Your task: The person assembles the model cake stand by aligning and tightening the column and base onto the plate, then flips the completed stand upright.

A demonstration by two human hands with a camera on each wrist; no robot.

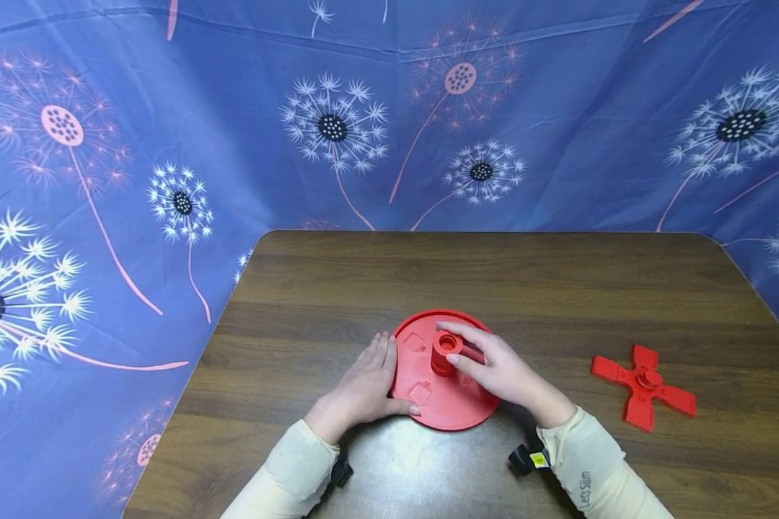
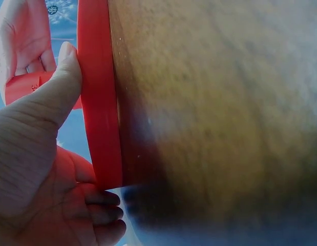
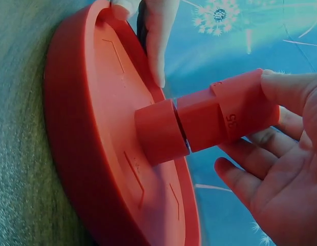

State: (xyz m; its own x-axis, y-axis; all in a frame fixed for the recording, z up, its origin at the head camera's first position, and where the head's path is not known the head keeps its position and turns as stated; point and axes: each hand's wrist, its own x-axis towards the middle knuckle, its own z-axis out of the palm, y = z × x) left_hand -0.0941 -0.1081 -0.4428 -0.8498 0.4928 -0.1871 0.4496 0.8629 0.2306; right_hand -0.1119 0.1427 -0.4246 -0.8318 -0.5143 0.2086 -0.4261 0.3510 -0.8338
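Observation:
A round red base (image 1: 451,414) with a raised rim and a short hub (image 3: 161,132) at its centre lies on the table. My left hand (image 1: 366,386) holds it by the rim on its left side, with the thumb at the near edge and the fingers along the far left edge. My right hand (image 1: 496,364) grips a red cylindrical piece (image 3: 227,113) marked 35 between thumb and fingers. That piece stands in line over the hub, and a thin dark seam shows between the two in the right wrist view.
A red cross-shaped piece (image 1: 645,384) with four arms and a round boss lies to the right on the wooden table (image 1: 285,303). Behind the table hangs a blue cloth (image 1: 234,86) with dandelion prints.

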